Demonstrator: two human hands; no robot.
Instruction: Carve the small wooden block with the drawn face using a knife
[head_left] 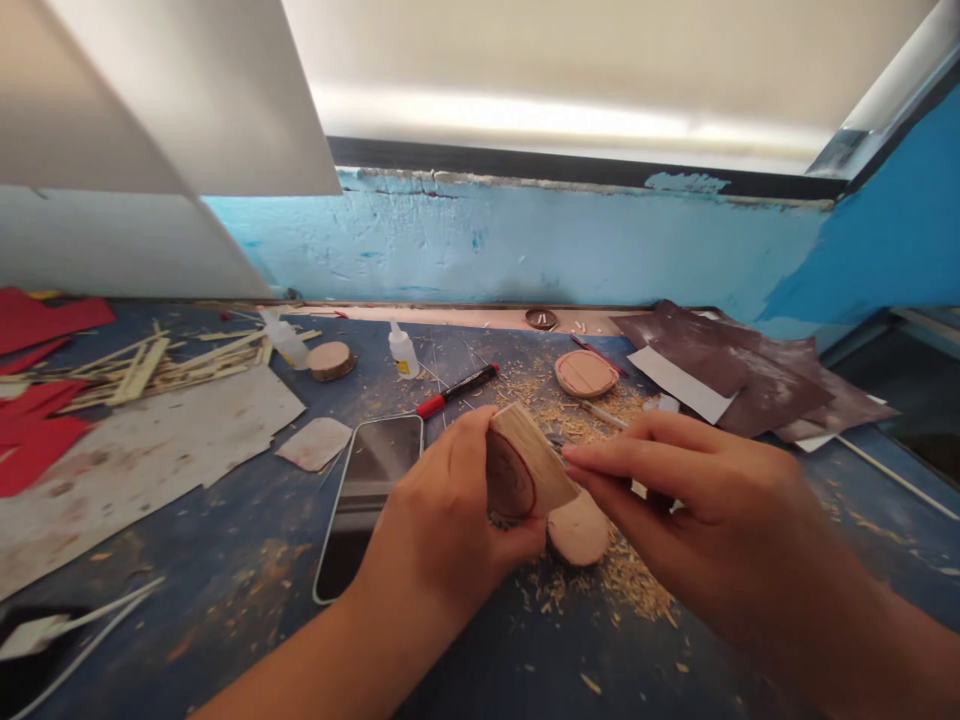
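Note:
My left hand (442, 510) is closed around a pale wooden block (541, 452), tilted up above the table. A red curved line runs along the block's darker, shadowed face. My right hand (697, 490) pinches a slim tool with a dark metal tip (556, 441) close to the block's edge. Most of that tool is hidden by the fingers, so its exact kind does not show. Beneath the block lies a round wood slice (581, 532) among wood shavings (637, 580). Left of my left hand is a phone (367, 500) with a dark screen.
Behind the hands are a red-capped marker (457, 390), a small glue bottle (403, 352) and a wood disc with red lines (586, 373). Sandpaper sheets (697, 350) lie right. Thin wood sticks (142, 370), red pieces (45, 430) and grey card (150, 460) lie left.

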